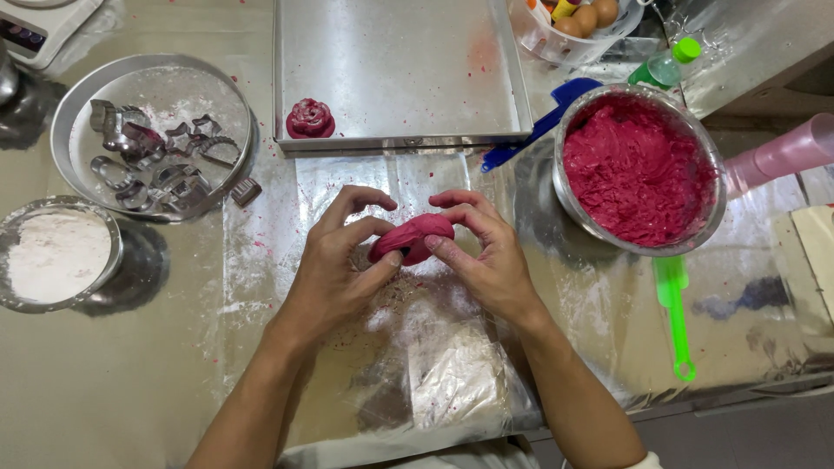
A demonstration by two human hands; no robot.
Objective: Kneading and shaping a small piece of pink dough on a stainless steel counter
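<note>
Both hands grip one lump of red dough (411, 238) over the foil-covered table (261, 287), near centre. Left hand (334, 260) pinches its left end; right hand (486, 252) closes on its right end. Far right stands a steel bowl (714, 165) of red dough; far centre, a baking tray (391, 52) bearing one shaped piece (310, 119).

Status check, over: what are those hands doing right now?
Left hand and right hand both pinching red dough lump. Held above foil-covered table. Nothing in the way.
</note>
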